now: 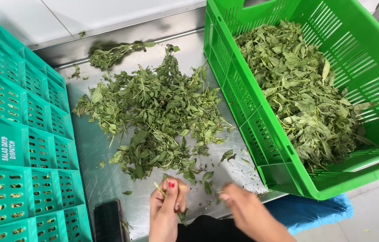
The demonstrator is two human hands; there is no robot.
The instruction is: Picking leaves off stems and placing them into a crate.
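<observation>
The left hand (164, 210) sits at about 6 o'clock in the head view, its fingers pinched shut around a thin pale-green herb stem (159, 188) that pokes out above the thumb toward 11 o'clock. A red-painted nail shows on that hand. Just to its right, at roughly 5 o'clock, the right hand (243, 208) is blurred; its fingertips point toward the left hand and lie close to it, but whether they are open or closed on anything cannot be told.

Both hands hover over the near edge of a brushed stainless-steel worktable (104, 179). Directly above them, toward 12 o'clock and filling the centre of the table, lies a loose heap of green leafy herb sprigs (153, 112), with a smaller separate clump of the same sprigs (113, 54) at 11 o'clock near the table's far edge. A few single leaves lie scattered between the heap and the hands.

At 2 o'clock stands 1 bright green slotted plastic crate (261, 121), tilted and holding a mound of plucked green leaves (301, 85). Along 9 o'clock runs 1 teal slotted plastic crate (23, 148), its wall touching the table's left side. At 7 o'clock, just left of the left hand, a dark flat phone (107, 219) lies on the table. A blue plastic bag (310, 210) shows at 4 o'clock below the green crate.
</observation>
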